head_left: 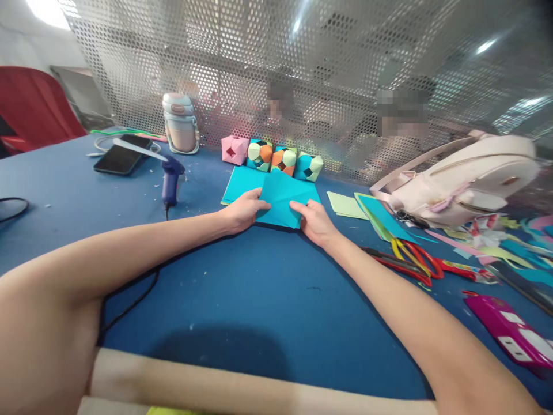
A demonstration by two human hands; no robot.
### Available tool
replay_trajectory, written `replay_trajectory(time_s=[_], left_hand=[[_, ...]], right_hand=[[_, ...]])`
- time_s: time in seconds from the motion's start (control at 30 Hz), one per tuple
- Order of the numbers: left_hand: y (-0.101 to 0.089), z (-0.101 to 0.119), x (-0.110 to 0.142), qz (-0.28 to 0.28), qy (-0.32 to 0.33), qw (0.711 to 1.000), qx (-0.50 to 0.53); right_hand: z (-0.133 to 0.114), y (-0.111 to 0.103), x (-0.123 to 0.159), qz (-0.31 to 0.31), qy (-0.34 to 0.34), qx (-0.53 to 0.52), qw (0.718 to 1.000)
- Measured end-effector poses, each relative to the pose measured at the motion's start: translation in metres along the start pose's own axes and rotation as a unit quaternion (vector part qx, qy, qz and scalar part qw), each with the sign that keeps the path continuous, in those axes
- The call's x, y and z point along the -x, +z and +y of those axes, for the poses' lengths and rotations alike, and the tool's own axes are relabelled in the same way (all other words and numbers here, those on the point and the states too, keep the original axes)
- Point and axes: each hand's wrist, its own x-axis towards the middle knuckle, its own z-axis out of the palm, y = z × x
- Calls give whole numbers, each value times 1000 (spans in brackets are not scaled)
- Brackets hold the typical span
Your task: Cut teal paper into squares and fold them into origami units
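Observation:
A teal sheet of paper (pixel 280 196) lies partly folded on the blue table (pixel 242 288), on top of another teal sheet (pixel 239 181). My left hand (pixel 242 210) pinches the folded sheet's left edge, thumb on top. The fingers of my right hand (pixel 314 220) are closed on its lower right corner. Both arms reach far forward across the table. Behind the paper stand several folded paper cubes: a pink one (pixel 234 149) and multicoloured ones (pixel 260 154).
A blue glue gun (pixel 171 177) with its black cord, a dark phone (pixel 122 155) and a small pale jug (pixel 180 123) sit at the left. At the right lie red and yellow scissors (pixel 412 260), green paper (pixel 345 204), a pink bag (pixel 464 178), paper scraps and a magenta case (pixel 510 331). A perforated metal screen (pixel 302 69) closes the back.

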Motion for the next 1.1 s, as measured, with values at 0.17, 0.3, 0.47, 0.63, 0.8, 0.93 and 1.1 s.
replay_trajectory(time_s=[0.17,0.3,0.47,0.63,0.8,0.93,1.1], left_hand=[[-2,-1,0,63,-42,996,-36],[-3,0,-1,113,-48,992,-36],[1,5,2,87,-20,996,-30],[-4,2,1,24,47,995,-90],[-8,-4,-2,41,58,989,-132],[-7,-4,-1,44,28,992,-115],[-4,1,1,42,30,992,-114]], right_hand=[[-5,9,8,43,-28,74,996],[-10,20,15,20,-47,89,995],[-16,17,9,48,-65,87,993],[-17,2,-2,68,-87,72,991],[-2,9,2,37,-88,78,992],[1,10,-4,45,-100,116,987],[-32,-46,-38,133,-118,201,963]])
